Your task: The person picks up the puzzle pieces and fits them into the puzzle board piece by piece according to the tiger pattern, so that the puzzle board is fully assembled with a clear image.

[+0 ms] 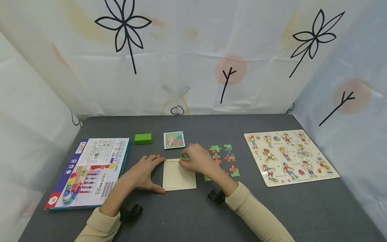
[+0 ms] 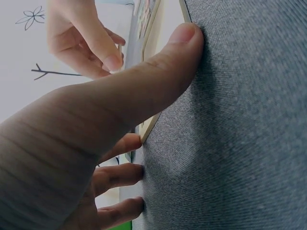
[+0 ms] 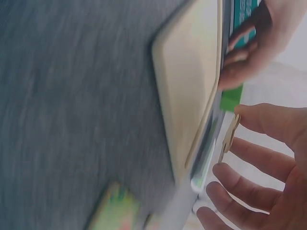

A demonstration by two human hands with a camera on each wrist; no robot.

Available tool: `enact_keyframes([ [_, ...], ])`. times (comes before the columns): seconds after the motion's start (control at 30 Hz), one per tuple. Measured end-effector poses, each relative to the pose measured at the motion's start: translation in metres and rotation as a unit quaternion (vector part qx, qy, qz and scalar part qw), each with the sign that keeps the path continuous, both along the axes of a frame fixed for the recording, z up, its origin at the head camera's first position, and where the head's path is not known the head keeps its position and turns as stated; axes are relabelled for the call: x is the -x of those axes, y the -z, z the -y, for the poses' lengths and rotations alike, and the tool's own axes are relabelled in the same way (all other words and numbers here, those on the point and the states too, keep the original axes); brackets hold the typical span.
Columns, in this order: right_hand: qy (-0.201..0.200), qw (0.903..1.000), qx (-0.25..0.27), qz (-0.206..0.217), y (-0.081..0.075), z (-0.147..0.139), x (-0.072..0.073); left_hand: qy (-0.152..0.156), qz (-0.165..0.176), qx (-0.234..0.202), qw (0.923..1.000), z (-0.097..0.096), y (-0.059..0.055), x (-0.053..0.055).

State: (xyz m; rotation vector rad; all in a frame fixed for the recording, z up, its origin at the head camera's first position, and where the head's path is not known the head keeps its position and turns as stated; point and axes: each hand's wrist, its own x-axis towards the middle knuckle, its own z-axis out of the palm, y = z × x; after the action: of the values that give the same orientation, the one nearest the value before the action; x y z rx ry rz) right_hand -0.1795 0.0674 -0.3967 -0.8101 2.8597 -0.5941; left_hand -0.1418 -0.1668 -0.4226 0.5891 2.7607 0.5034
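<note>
A square wooden puzzle tray [image 1: 179, 179] lies on the grey table with a bare inner face. Along its left side my left hand [image 1: 144, 173] rests with fingers and thumb spread, the index finger touching the far corner and the thumb the near one. Over the tray's upper right part, my right hand [image 1: 198, 159] pinches a jigsaw piece [image 3: 230, 134] between thumb and fingers. In the right wrist view that piece is seen edge-on, held apart from the tray. Several green and red jigsaw pieces [image 1: 234, 171] lie right of the tray, some partly hidden by my right forearm.
Behind the tray lies a small picture card [image 1: 174, 140], with a green block [image 1: 143, 138] to its left. A large printed box [image 1: 105, 168] occupies the left side. On the right is a board with printed figures [image 1: 291, 158]. Patterned cloth surrounds the table.
</note>
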Motion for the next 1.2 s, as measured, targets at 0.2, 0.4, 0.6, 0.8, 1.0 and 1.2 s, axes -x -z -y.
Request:
enact_keyframes([
  [0.2, -0.017, 0.9995, -0.025, -0.002, 0.005, 0.022, -0.007, 0.003, -0.006, -0.008, 0.9999, 0.001, 0.000, -0.001],
  [0.4, -0.016, 0.9991, -0.039, -0.009, 0.009, 0.038, -0.012, 0.003, -0.006, -0.013, 0.9999, 0.001, 0.001, -0.002],
  [0.6, 0.000, 0.9980, -0.059, -0.021, 0.013, 0.046, -0.014, 0.004, -0.002, -0.013, 0.9999, 0.001, 0.001, -0.001],
  [0.8, -0.001, 0.9984, -0.054, -0.014, 0.012, 0.043, -0.014, 0.006, -0.005, -0.012, 0.9999, 0.001, 0.001, -0.001],
  [1.0, -0.008, 0.9986, -0.053, 0.004, 0.011, 0.036, -0.012, 0.005, -0.004, -0.009, 0.9999, 0.001, 0.000, -0.001],
  [1.2, -0.011, 0.9985, -0.052, 0.014, 0.010, 0.034, -0.011, 0.006, -0.002, -0.010, 0.9999, 0.002, 0.000, 0.000],
])
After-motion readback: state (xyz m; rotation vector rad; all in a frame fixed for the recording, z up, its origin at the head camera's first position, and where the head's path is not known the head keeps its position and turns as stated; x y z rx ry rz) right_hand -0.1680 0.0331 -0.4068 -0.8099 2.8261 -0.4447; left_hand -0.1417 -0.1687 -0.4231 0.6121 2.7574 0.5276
